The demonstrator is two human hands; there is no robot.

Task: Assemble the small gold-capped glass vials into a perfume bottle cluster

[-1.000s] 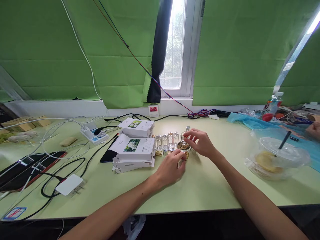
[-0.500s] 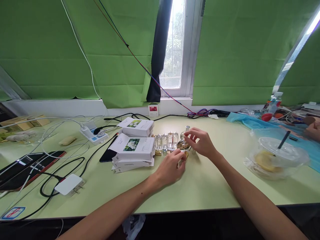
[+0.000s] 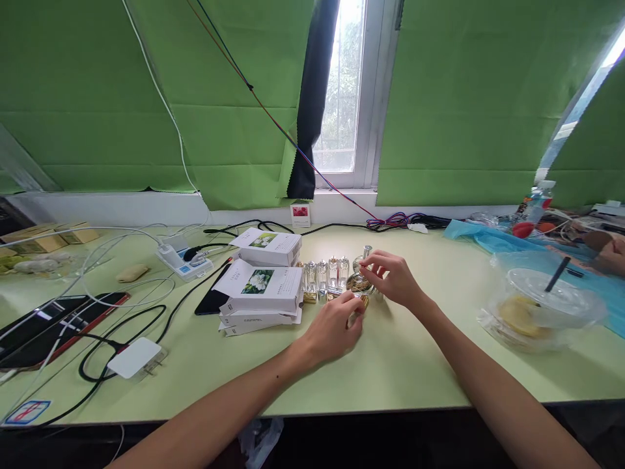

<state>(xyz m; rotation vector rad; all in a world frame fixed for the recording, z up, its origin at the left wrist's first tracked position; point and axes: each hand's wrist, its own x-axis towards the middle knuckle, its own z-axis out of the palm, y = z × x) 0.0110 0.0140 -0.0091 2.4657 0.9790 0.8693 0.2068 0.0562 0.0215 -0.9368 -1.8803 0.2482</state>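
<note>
Round glass bottle (image 3: 359, 283) at the centre of the frame, beside two hands.
The right hand (image 3: 390, 278) has its fingertips at the bottle; the left hand (image 3: 334, 326) curls by gold caps (image 3: 364, 300); whether either grip is closed on anything, I cannot tell. Small glass vials (image 3: 322, 276) stand just left, then white boxes (image 3: 263, 286) on the bench (image 3: 415, 365).

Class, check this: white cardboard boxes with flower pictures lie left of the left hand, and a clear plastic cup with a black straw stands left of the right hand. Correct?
No: the head view shows the clear plastic cup with a black straw to the right of the right hand. The white boxes do lie left of the left hand.
</note>
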